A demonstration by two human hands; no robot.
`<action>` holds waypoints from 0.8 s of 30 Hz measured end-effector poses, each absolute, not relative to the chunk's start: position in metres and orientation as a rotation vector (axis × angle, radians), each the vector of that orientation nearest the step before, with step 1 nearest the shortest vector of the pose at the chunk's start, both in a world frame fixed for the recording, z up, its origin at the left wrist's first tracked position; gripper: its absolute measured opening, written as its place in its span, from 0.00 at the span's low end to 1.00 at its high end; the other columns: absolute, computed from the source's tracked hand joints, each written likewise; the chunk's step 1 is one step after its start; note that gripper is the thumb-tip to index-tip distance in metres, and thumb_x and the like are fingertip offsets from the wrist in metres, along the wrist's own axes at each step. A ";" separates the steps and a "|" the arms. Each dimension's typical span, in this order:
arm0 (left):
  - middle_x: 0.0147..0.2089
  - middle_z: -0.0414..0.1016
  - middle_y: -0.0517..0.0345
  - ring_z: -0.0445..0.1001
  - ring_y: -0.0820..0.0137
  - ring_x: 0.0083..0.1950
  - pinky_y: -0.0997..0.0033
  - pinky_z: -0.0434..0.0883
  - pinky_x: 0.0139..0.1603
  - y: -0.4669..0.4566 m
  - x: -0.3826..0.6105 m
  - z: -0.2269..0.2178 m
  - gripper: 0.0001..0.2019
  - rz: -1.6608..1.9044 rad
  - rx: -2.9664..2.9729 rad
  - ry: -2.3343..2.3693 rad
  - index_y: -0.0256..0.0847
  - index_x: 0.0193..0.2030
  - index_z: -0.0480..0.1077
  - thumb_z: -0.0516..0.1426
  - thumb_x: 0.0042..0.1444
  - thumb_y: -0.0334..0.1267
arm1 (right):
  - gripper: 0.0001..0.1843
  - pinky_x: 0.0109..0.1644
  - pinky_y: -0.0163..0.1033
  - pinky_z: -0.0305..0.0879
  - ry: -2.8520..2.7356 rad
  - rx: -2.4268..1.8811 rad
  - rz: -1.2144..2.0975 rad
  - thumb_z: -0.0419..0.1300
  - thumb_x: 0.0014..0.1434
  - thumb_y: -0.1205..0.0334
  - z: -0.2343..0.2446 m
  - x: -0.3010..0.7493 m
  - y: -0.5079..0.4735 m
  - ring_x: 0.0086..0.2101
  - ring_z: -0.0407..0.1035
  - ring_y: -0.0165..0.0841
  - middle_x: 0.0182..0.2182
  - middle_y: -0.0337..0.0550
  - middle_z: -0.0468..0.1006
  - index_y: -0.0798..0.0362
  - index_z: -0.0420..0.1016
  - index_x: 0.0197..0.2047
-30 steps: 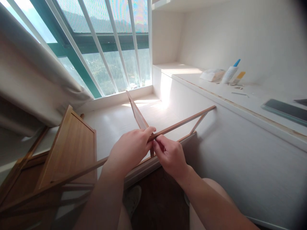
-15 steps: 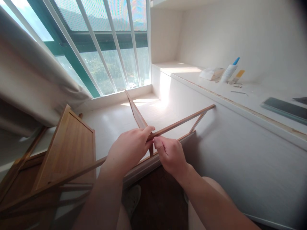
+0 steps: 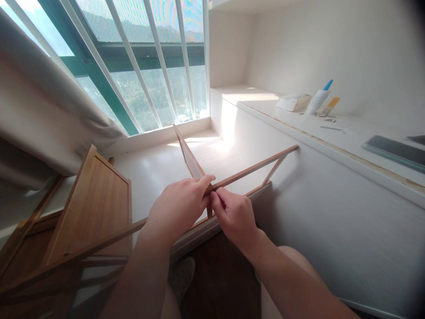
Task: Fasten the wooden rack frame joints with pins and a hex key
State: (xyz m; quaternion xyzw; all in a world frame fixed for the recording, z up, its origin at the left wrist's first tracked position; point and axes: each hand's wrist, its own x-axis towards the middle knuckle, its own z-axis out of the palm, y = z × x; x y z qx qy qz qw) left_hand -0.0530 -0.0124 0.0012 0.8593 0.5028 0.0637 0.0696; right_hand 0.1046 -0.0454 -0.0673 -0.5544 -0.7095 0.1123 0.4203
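A long wooden rail (image 3: 255,167) of a bamboo rack frame runs from lower left to upper right over a white platform. My left hand (image 3: 177,208) is closed around the rail where a slanted wooden panel (image 3: 187,155) meets it. My right hand (image 3: 234,217) pinches at the same joint, fingertips pressed together beside the left fingers; what they pinch is too small to see. A bamboo shelf panel (image 3: 96,204) of the same frame tilts up at the left.
A white ledge (image 3: 332,137) at the right carries a white tube with a blue cap (image 3: 318,99), a yellow-tipped tube (image 3: 330,106), a packet (image 3: 294,103) and a dark flat device (image 3: 395,150). Barred window (image 3: 159,66) and curtain (image 3: 43,110) stand behind. My knees are below.
My right hand's fingers have shifted slightly at the joint, twisting a little. The left hand and the frame have stayed nearly still.
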 end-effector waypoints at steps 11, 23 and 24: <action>0.53 0.83 0.56 0.82 0.55 0.51 0.61 0.72 0.44 -0.012 -0.054 0.000 0.20 0.169 2.608 1.513 0.57 0.65 0.65 0.52 0.68 0.42 | 0.15 0.29 0.36 0.49 -1.743 -1.417 0.293 0.57 0.67 0.54 -0.064 0.106 -0.048 0.21 0.61 0.29 0.20 0.35 0.70 0.51 0.69 0.30; 0.52 0.83 0.56 0.82 0.56 0.50 0.63 0.71 0.41 -0.012 -0.053 0.001 0.19 0.158 2.620 1.529 0.56 0.65 0.66 0.52 0.68 0.42 | 0.20 0.30 0.37 0.49 -1.768 -1.402 0.317 0.50 0.71 0.58 -0.064 0.104 -0.045 0.21 0.59 0.29 0.19 0.36 0.69 0.51 0.66 0.26; 0.52 0.83 0.55 0.82 0.56 0.50 0.63 0.71 0.41 -0.012 -0.053 0.001 0.19 0.157 2.622 1.531 0.56 0.65 0.65 0.52 0.68 0.42 | 0.20 0.30 0.37 0.48 -1.769 -1.402 0.323 0.50 0.71 0.58 -0.063 0.105 -0.045 0.21 0.60 0.29 0.19 0.36 0.69 0.51 0.65 0.26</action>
